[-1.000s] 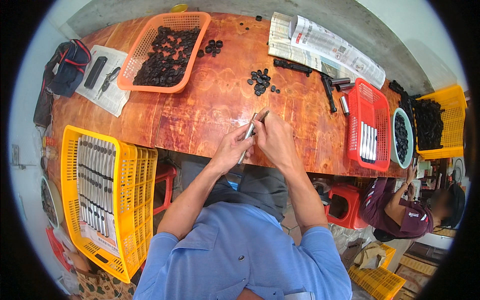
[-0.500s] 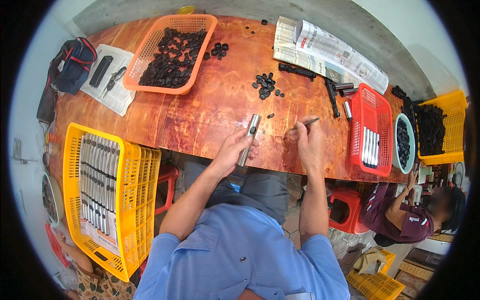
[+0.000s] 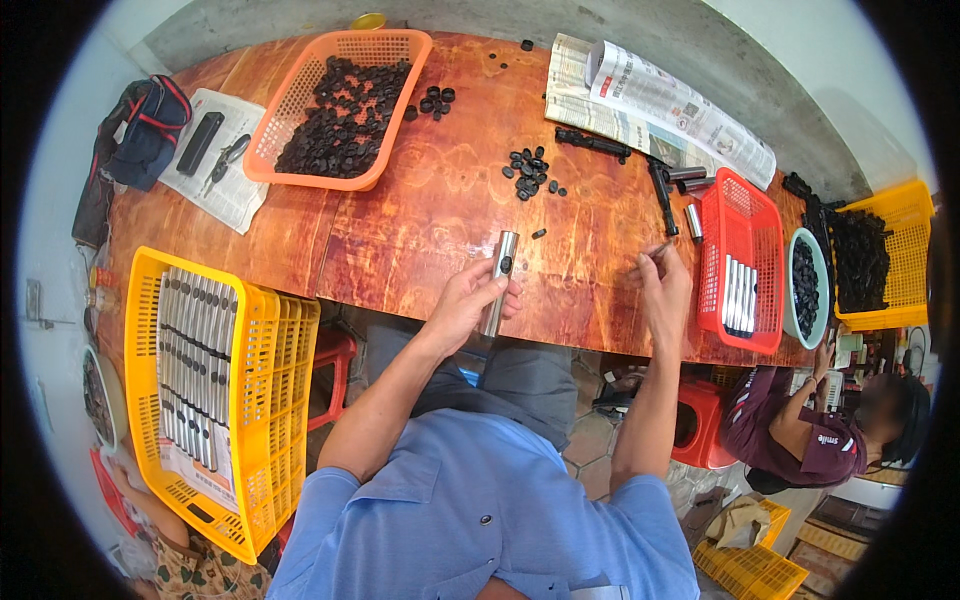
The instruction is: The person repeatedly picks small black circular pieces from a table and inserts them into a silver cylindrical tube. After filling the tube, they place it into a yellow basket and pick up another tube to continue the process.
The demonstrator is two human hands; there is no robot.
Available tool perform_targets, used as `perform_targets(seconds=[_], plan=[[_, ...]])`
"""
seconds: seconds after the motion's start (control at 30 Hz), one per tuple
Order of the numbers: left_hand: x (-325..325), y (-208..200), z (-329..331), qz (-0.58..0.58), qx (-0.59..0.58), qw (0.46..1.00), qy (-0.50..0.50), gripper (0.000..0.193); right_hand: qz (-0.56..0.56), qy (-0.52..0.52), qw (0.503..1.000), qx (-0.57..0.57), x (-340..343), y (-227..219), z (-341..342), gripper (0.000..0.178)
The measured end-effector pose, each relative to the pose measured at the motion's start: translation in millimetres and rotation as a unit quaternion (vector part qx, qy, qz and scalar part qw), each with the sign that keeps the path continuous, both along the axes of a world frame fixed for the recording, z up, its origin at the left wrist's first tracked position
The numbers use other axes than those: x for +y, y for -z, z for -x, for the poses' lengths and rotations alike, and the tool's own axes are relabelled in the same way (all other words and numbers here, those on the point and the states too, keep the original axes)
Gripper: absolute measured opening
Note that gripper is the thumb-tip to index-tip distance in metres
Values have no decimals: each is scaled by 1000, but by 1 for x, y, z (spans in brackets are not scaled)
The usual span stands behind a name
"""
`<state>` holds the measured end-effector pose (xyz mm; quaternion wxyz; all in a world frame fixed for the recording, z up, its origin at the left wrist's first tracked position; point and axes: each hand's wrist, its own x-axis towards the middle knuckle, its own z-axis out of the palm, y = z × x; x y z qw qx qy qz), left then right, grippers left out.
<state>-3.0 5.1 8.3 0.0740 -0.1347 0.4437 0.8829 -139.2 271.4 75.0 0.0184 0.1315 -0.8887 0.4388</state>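
Note:
My left hand (image 3: 470,306) is closed round a shiny metal tube (image 3: 508,246) near the table's front edge. A black oval button (image 3: 506,265) sits in the tube's side. To the right, my right hand (image 3: 664,283) pinches a thin dark rod-like tool (image 3: 662,247) over the table, its far end close to a short metal tube (image 3: 694,222). Ahead of the hands lies a small pile of black oval pieces (image 3: 527,172), with one loose black piece (image 3: 540,233) nearer to me.
An orange basket (image 3: 262,150) of black pieces stands far left. At left a yellow crate (image 3: 262,400) holds rows of metal tubes. On the right are a red basket (image 3: 712,250) with tubes, a pale bowl (image 3: 795,322), newspapers (image 3: 650,90) and a person in maroon (image 3: 770,420).
My right hand has moved to the right with the rod-like tool, toward the short tube by the red basket. My left hand stays nearly in place, holding the metal tube slightly more upright.

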Motion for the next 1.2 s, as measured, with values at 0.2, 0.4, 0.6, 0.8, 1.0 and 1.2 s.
perform_targets(seconds=[0.2, 0.4, 0.6, 0.8, 1.0, 1.2], plan=[[2, -3, 0, 17, 6, 1000, -9, 38, 350, -108, 922, -122, -75, 8, -61, 12], [-1, 0, -1, 16, 14, 1000, 7, 37, 235, -144, 955, -107, -104, 10, -69, 15], [2, -4, 0, 19, 20, 1000, -1, 33, 176, -151, 968, -94, -110, 2, -71, 15], [1, -3, 0, 24, 26, 999, 3, 34, 122, -146, 981, -48, -115, -5, -70, 13], [1, 0, 0, 23, 25, 999, 2, 36, 117, -142, 983, -25, -117, -5, -67, 11], [3, -2, 0, 58, 32, 998, 3, 36, 75, -156, 985, -5, -120, -10, -65, 9]])
